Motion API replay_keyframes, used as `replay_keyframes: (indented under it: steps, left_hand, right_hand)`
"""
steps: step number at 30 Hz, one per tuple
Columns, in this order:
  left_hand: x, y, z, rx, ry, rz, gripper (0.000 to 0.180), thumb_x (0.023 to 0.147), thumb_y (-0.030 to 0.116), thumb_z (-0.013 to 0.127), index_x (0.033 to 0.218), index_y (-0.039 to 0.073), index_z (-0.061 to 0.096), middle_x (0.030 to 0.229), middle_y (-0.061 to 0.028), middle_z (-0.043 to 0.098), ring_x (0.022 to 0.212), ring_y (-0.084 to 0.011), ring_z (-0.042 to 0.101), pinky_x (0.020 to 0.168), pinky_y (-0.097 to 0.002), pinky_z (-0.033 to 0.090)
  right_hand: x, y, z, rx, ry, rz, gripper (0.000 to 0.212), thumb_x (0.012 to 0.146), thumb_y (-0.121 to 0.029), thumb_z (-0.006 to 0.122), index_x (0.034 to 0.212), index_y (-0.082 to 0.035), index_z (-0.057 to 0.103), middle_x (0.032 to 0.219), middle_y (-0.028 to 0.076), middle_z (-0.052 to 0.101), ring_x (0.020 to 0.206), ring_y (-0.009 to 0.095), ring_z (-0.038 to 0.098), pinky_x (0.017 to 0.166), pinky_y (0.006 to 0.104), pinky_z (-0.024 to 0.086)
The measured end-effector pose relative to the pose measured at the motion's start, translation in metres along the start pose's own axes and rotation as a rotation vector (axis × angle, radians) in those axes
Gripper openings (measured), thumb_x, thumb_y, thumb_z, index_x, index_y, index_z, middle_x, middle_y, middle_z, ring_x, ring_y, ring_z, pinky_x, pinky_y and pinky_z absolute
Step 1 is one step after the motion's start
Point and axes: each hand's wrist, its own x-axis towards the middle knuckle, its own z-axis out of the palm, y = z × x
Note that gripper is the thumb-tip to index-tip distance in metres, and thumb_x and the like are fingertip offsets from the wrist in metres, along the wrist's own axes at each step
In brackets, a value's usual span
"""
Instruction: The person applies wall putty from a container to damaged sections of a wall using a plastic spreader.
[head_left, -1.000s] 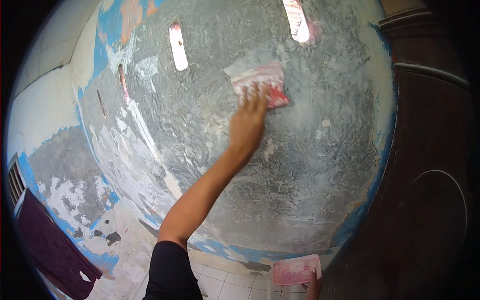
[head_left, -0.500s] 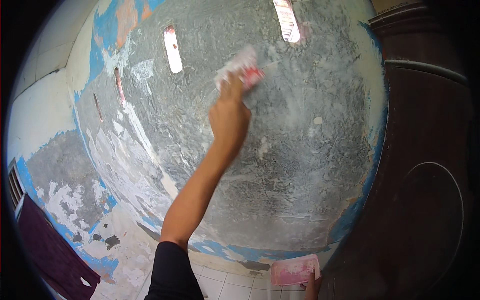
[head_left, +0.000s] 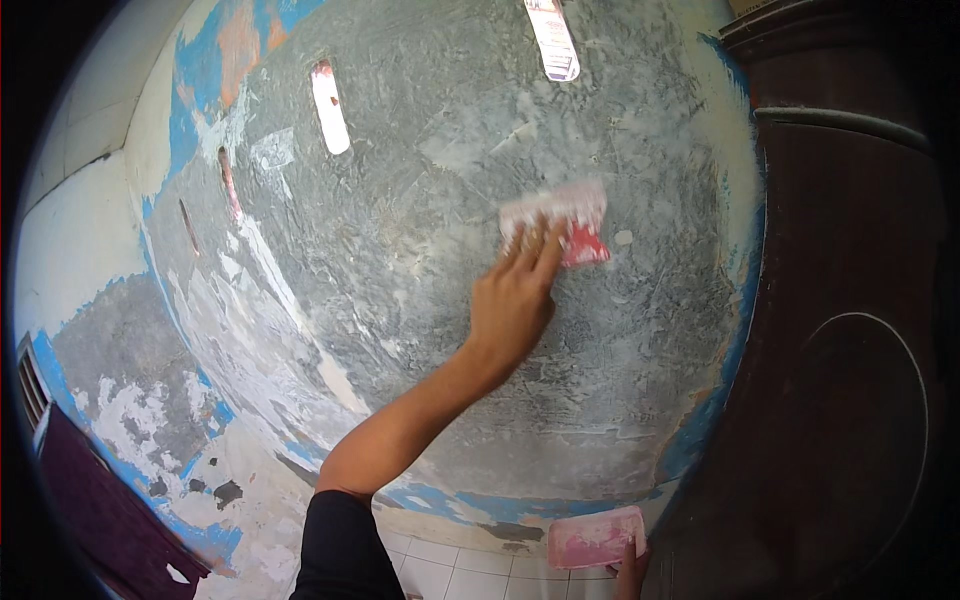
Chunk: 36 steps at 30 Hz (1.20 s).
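My left hand (head_left: 515, 305) is closed on a red plastic putty spreader (head_left: 585, 245), its fingers stretched along the tool. Whitish putty coats the spreader's broad upper edge. The spreader lies against a grey, patchily skimmed wall (head_left: 440, 260), left of a small pale spot (head_left: 624, 237). Low in the view, my right hand (head_left: 630, 572) grips the right end of a shallow pink tray (head_left: 575, 560), with the thumb over the rim. White and pink smears of putty cover the inside of the tray. Part of the right hand is cut off by the lower edge.
Narrow slots (head_left: 330, 108) pierce the wall's upper part. Blue and cream paint remains around its edges. A dark brown door (head_left: 830, 260) stands at the right. Purple cloth (head_left: 105, 510) hangs at lower left, and white floor tiles (head_left: 478, 583) show at the bottom.
My left hand has moved the spreader down and to the right across the wall. The view has shifted slightly. My right hand still holds the tray in nearly the same place.
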Motion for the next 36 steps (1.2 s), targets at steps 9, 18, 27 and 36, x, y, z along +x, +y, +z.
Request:
replay_keyframes:
  steps: [9,18,27,36]
  left_hand:
    - [-0.041,0.001,0.066,0.272,0.030,0.217,0.066,0.085,0.001,0.058,0.147,-0.006,0.039,0.141,-0.0326,0.050,0.128,-0.0466,0.054,0.104,-0.0469,0.049]
    - [0.040,-0.024,-0.006,0.207,0.301,-0.214,0.074,0.073,-0.011,0.054,0.145,0.002,0.045,0.139,-0.0272,0.055,0.119,-0.0427,0.062,0.072,-0.0426,0.061]
    - [-0.029,0.012,0.056,0.228,0.146,0.082,0.070,0.075,-0.009,0.055,0.143,0.005,0.049,0.140,-0.0235,0.056,0.116,-0.0410,0.064,0.073,-0.0405,0.061]
    - [0.004,-0.075,-0.041,0.131,0.323,-0.205,0.075,0.072,-0.013,0.055,0.143,0.015,0.052,0.143,-0.0189,0.053,0.119,-0.0382,0.061,0.079,-0.0426,0.060]
  right_hand:
    - [0.002,0.010,-0.002,-0.093,-0.009,-0.104,0.082,0.098,-0.046,0.064,0.157,-0.009,0.022,0.160,0.013,0.026,0.133,0.033,0.048,0.094,0.0469,0.053]
    - [0.022,0.038,-0.032,-0.005,0.042,0.058,0.092,0.096,-0.042,0.067,0.160,-0.013,0.007,0.161,0.013,0.024,0.138,0.036,0.043,0.097,0.0530,0.051]
    - [0.002,0.005,-0.012,0.056,0.040,0.026,0.090,0.096,-0.041,0.068,0.159,-0.018,0.009,0.162,0.010,0.022,0.140,0.037,0.039,0.099,0.0557,0.048]
    - [0.001,0.006,-0.010,0.071,0.022,0.052,0.085,0.098,-0.036,0.067,0.158,-0.012,0.013,0.152,0.011,0.039,0.130,0.030,0.050,0.088,0.0455,0.053]
